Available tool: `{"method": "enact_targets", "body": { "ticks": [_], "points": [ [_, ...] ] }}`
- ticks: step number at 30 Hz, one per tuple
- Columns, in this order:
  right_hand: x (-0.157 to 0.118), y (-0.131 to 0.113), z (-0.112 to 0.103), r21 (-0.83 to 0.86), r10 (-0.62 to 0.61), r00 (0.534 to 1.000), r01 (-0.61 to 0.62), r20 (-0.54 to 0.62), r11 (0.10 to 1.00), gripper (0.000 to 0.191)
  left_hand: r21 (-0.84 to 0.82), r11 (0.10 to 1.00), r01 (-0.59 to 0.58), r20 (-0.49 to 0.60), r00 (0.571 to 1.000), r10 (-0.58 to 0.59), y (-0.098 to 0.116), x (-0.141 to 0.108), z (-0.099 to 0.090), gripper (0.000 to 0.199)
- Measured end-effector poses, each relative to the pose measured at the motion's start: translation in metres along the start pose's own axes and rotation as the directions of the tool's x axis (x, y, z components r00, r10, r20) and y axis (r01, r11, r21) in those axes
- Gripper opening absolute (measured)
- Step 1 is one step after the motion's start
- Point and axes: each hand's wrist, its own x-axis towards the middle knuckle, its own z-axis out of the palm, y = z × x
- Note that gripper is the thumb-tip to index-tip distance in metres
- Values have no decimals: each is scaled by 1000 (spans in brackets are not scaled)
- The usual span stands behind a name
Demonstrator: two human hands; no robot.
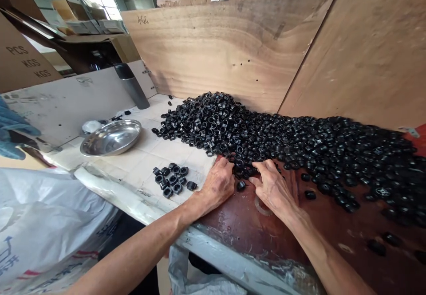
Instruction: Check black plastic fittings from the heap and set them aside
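Nearest to us, a white plastic sack (40, 224) hangs off the near left edge of the bench. Then our two forearms come in from the bottom, angled toward each other so they meet mid-bench.

Our left hand (218, 183) lies palm down on the dark red table top (253, 224), fingers curled together with the tips tucked into the near edge of the pile. Can't really tell if it's pinching a piece, the fingertips are buried. Our right hand (273, 186) sits just beside it, fingers spread a little and bent, tips touching the same near edge. One loose black ring (240, 185) sits between the two hands on the bare top.

Left of the left hand there's a small cluster of black rings (172, 180) on the pale board, mostly sitting flat with their holes facing up.

Further out, the big pile of black plastic rings (282, 139) runs as a long heap, its long axis going from far left to near right along the plywood backboard (233, 46). Pieces in it lie every which way. It's blurry toward the right.

On the left, a shiny steel bowl (111, 137) sits well apart from the hands, and behind it a dark cylinder flask (133, 86) leans against the side board.
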Motion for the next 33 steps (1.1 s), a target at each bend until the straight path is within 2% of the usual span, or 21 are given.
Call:
{"method": "enact_targets", "body": {
  "ticks": [4, 8, 9, 11, 12, 14, 16, 18, 22, 25, 27, 29, 33],
  "points": [
    [3, 9, -2, 10, -4, 1000, 4, 9, 1000, 18, -134, 990, -38, -32, 999, 34, -3, -6, -2, 23],
    [2, -1, -24, 57, 83, 995, -86, 48, 995, 14, -256, 967, -12, -74, 997, -7, -7, -10, -8, 21],
    [0, -8, -32, 117, 97, 990, -109, 105, 987, 13, -269, 963, 6, -80, 996, -28, -7, -10, -10, 19],
    [-4, -24, -45, 222, 25, 941, -105, 337, 969, 18, -291, 955, 52, -75, 994, -77, -6, -11, -15, 18],
    [-6, -31, -50, 232, -22, 918, -77, 395, 970, 22, -302, 950, 74, -64, 993, -97, -5, -11, -17, 18],
    [-10, -43, -52, 214, -98, 895, 3, 435, 977, 14, -326, 940, 102, -35, 992, -120, -3, -11, -21, 20],
    [-11, -45, -47, 185, -129, 897, 54, 424, 981, 8, -361, 927, 101, -7, 994, -111, -1, -11, -24, 21],
    [-9, -39, -39, 157, -117, 916, 61, 384, 986, 13, -392, 916, 89, 14, 996, -90, 0, -11, -26, 22],
    [1, -15, -25, 92, -20, 982, 3, 186, 996, 13, -462, 883, 81, 35, 997, -74, 1, -11, -26, 25],
    [6, -3, -25, 98, 46, 998, -49, 33, 994, 12, -505, 859, 81, 38, 997, -71, 1, -10, -26, 23],
    [7, -4, -28, 128, 78, 996, -71, -45, 989, 9, -494, 862, 114, 23, 993, -119, 1, -8, -27, 21],
    [6, -11, -31, 175, 81, 997, -77, -15, 982, 3, -476, 863, 170, -6, 980, -197, 2, -6, -28, 21],
    [1, -23, -34, 220, 4, 970, -59, 241, 974, 7, -478, 849, 225, -35, 961, -275, 1, -3, -30, 24]
  ]
}}
